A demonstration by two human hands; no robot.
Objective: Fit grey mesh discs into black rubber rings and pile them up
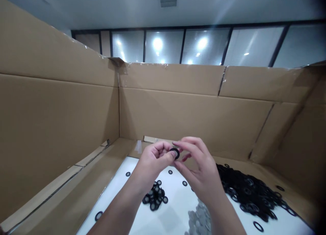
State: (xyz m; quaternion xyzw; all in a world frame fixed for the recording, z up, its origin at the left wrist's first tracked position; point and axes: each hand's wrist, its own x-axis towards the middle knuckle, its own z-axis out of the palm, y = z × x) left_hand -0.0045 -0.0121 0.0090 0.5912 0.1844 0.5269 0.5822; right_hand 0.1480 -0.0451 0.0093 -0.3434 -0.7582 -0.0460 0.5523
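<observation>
Left to right: cardboard side wall (58, 126) runs down to a white counter (163, 221), with a loose black ring (98, 215) near its foot and a second loose ring (127, 173) further in. Left hand (152, 162) is curled, fingers folded in, thumb pressed on the black rubber ring (174, 153). Ring is held in mid-air between both hands, above the counter, face tilted, so it reads as an oval with its long axis running slightly down to the right; hole mostly hidden. Right hand (197, 168) is partly open, fingertips pinching the ring's right edge, remaining fingers spread. Below the hands: small clump of black rings (154, 196), then grey discs (200, 216) at the lower frame edge. Further right, large heap of black rings (248, 190) near the right cardboard wall (292, 136). Open air between ring and back cardboard panel (170, 109); ring is well apart from all walls.
</observation>
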